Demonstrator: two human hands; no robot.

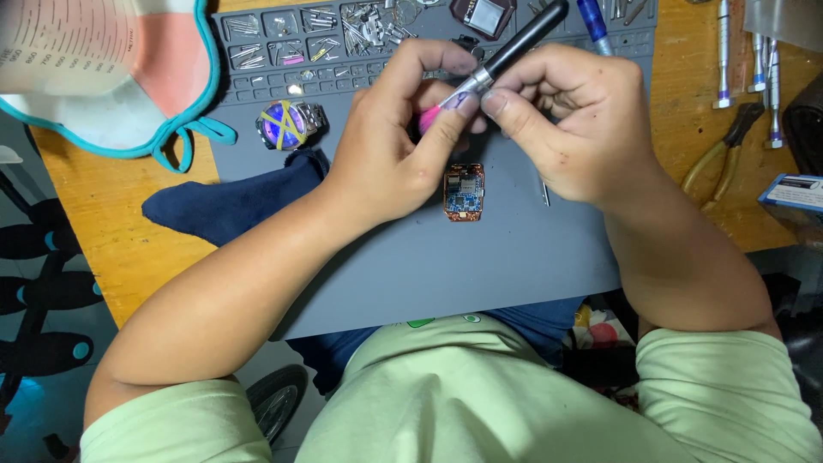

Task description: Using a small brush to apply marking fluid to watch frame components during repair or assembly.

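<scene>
Both hands mid-frame: right hand [570, 120] pinches a black tool [514, 47], left hand [399, 141] pinches a pink part [429, 118], circuit board [464, 192] already out on the mat [446, 266], watch [290, 125] untouched upper left.

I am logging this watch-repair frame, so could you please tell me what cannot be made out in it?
Head view only:
- Pink item: mostly covered by the left hand; its kind is unclear.
- Tip of the black tool: hidden between the fingers of the right hand.
- Small parts in the tray compartments: too small to identify.
- Blue box: cut off by the right edge.
- Circuit board: detail too fine.
</scene>
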